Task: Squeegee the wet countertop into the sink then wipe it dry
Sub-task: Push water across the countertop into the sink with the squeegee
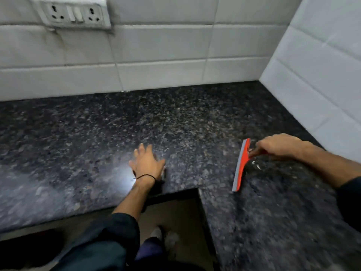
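Note:
A dark speckled granite countertop runs in an L shape along two tiled walls. My right hand grips the handle of an orange squeegee whose grey blade rests on the counter's right arm, with a small puddle of water just right of the blade. My left hand lies flat on the counter near the inner corner, fingers spread and holding nothing. A thin black band circles that wrist. No sink and no cloth are in view.
White tiled walls close off the back and right sides. A white socket panel hangs on the back wall at upper left. The counter's inner edge drops to the floor, where my legs and feet show.

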